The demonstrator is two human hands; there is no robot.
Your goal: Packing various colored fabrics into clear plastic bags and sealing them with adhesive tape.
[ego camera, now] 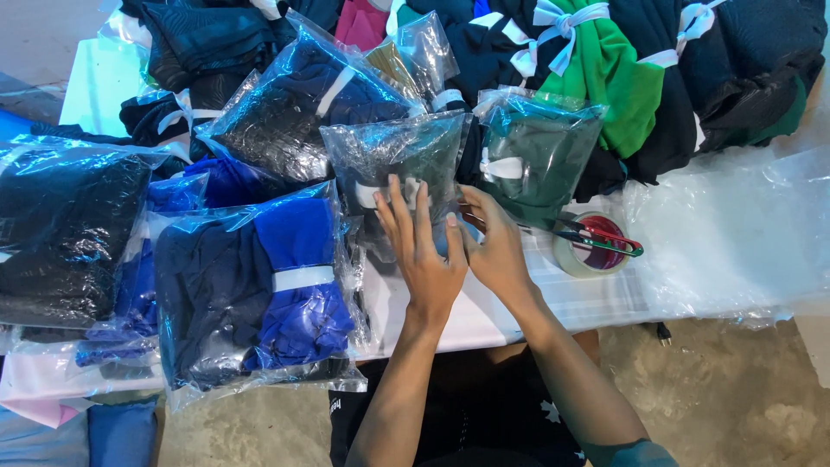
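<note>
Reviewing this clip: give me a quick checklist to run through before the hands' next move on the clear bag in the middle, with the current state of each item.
1. Left hand flat on the clear bag: ok.
2. Right hand at the bag's right edge: ok.
3. Dark garment fully inside the bag: cannot tell.
4. Bag's open end folded shut: cannot tell, hidden by the hands.
5. Tape roll within reach at right: ok.
6. Scissors resting on the roll, apart from both hands: ok.

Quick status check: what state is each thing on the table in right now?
Left hand: flat, fingers spread on the clear bag.
Right hand: touching that bag's edge.
Clear bag: filled with dark cloth.
Blue bagged bundle: lying flat.
Tape roll: flat, scissors across it.
</note>
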